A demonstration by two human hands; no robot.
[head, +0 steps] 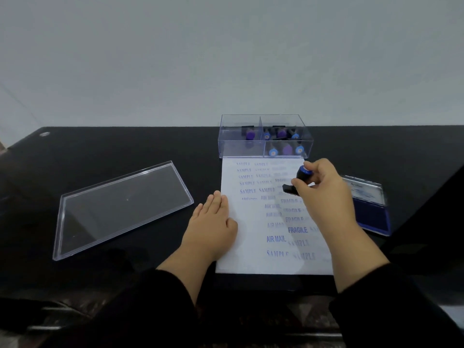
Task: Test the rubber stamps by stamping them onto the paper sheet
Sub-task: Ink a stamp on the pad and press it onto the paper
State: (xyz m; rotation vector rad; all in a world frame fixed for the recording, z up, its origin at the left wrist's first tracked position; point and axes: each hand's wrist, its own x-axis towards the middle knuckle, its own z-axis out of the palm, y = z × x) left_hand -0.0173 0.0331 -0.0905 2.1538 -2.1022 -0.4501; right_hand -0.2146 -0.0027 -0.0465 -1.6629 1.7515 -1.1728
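Currently the paper sheet [251, 237] is lying on the black tabletop [125, 146], already carrying many blue prints: columns of SAMPLE at the top, AIR MAIL and FRAGILE rows lower down, more SAMPLE near the bottom edge; several are looking faint, a few bold. The right hand [324, 194] is pinching a rubber stamp [300, 178] by its blue-capped handle, the grip closing around it, the dark base hovering at or just over the sheet's upper right part; contact cannot be told. The left hand [213, 222] is lying flat, fingers spread, pressing the sheet's left edge. The clear box [263, 146] behind the sheet is holding more stamps in two compartments; its lid [120, 207] is lying to the left; the ink pad [371, 212] is sitting open at the right. Judgement: testing is well advanced; whether the boxed stamps are tested or waiting cannot be told.
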